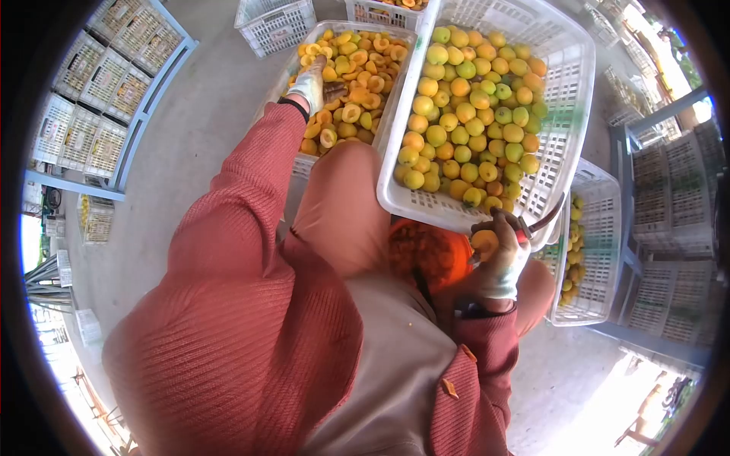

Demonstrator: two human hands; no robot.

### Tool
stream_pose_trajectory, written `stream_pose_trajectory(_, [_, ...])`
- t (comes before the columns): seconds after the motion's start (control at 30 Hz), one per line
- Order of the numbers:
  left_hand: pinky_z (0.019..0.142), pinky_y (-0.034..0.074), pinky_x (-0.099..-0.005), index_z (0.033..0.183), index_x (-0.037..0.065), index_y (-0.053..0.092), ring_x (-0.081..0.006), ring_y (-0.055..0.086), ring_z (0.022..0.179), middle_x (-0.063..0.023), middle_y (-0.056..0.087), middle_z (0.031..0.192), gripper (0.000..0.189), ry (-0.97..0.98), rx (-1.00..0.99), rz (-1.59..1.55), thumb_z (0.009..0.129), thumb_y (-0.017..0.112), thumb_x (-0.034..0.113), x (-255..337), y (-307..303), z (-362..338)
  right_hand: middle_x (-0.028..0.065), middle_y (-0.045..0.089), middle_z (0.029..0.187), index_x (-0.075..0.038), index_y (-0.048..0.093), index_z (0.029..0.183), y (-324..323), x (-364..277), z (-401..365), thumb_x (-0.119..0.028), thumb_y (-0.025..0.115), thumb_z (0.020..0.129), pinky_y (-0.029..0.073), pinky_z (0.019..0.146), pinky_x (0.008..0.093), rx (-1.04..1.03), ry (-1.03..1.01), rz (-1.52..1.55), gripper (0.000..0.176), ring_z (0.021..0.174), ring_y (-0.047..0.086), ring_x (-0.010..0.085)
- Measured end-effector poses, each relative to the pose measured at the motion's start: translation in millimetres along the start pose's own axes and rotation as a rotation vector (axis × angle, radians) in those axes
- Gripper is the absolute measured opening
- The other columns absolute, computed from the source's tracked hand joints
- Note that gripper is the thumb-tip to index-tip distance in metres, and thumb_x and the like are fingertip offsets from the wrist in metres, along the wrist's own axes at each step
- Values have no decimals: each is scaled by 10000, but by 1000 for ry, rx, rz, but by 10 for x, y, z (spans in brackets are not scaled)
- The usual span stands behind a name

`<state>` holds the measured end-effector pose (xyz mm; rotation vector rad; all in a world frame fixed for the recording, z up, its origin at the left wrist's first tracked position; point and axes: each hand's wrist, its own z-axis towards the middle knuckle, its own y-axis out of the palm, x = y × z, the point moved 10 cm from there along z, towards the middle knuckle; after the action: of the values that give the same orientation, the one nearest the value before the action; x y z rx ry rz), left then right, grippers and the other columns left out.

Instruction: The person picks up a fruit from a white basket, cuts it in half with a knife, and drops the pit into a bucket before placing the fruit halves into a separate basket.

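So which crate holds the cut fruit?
The crate the left hand reaches into, upper left; its apricots lie halved, while the big crate beside it holds whole ones.

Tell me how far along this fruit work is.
Done: a crate holds many halved apricots. In hand: the left hand is down among those halves; the right hand grips one apricot beside a red-handled tool. Remaining: the big crate is heaped with whole apricots.

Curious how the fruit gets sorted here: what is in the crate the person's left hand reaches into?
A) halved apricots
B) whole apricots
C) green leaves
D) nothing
A: the left hand lies on halved apricots in that crate; the whole apricots fill the neighbouring crate.
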<state>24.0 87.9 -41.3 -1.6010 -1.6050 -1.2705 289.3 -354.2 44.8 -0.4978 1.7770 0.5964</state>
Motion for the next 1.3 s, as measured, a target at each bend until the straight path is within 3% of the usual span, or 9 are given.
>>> stream_pose_trajectory(0.17, [886,554,-485,1488,67,373,-332,655,1034,-247,497,1391,677,121,66,115,981,559,475,376,325,-431,131,693,782,57,658,1083,56,37,90,-211,609,926,474,541,246,18,-61,6,315,695,631,149])
stream_pose_trajectory(0.37, [900,527,-295,1269,-8,604,-178,645,980,-102,615,1203,341,636,-568,437,1005,573,205,377,1667,-2249,141,707,935,79,669,1085,134,-167,60,-195,559,980,543,735,300,-133,-388,-218,313,827,673,194])
stream_pose_trajectory(0.57, [984,483,-341,1301,-5,573,-228,571,1168,-131,597,1202,385,842,-1056,759,944,676,96,-726,2497,-3279,118,696,928,49,680,1045,-80,296,153,-228,610,975,541,610,287,60,23,246,294,750,662,174])
stream_pose_trajectory(0.7, [890,506,-277,1151,-26,581,-137,609,1045,-72,613,1070,243,117,-934,435,925,665,10,-1183,2420,-3134,109,698,898,35,669,1040,-175,242,87,-236,635,958,477,444,289,146,-11,183,285,574,621,179])
stream_pose_trajectory(0.87, [866,516,-271,1143,-16,584,-127,619,1010,-50,616,1029,217,236,-920,371,942,656,28,-1204,2412,-3098,49,656,829,8,655,938,-141,346,127,-182,662,932,478,652,285,158,-72,364,190,718,594,133])
stream_pose_trajectory(0.93, [719,538,-272,1117,-32,633,-127,638,770,-73,624,1012,235,837,-866,547,925,690,91,-899,2420,-3221,45,656,834,9,656,941,-136,296,120,-174,664,929,479,648,284,163,-81,348,183,713,591,131])
stream_pose_trajectory(1.07, [788,534,-299,1157,-27,649,-137,647,833,-84,660,1027,273,633,-920,436,942,679,139,-959,2367,-3217,36,654,807,11,662,951,-154,346,156,-161,669,928,475,640,281,173,-114,281,174,697,585,118])
stream_pose_trajectory(1.13, [853,507,-280,1140,-48,614,-149,632,977,-66,657,986,254,66,-933,288,986,636,152,-1308,2317,-3100,33,649,782,13,664,958,-162,272,123,-166,669,930,469,622,278,176,-123,231,181,682,579,110])
stream_pose_trajectory(1.3, [722,463,-242,991,-14,597,-103,565,792,-45,634,889,306,219,-833,251,1009,544,287,-1092,2260,-2997,98,595,609,70,632,1035,-334,-367,-123,-202,562,982,482,462,294,287,-311,318,286,437,548,191])
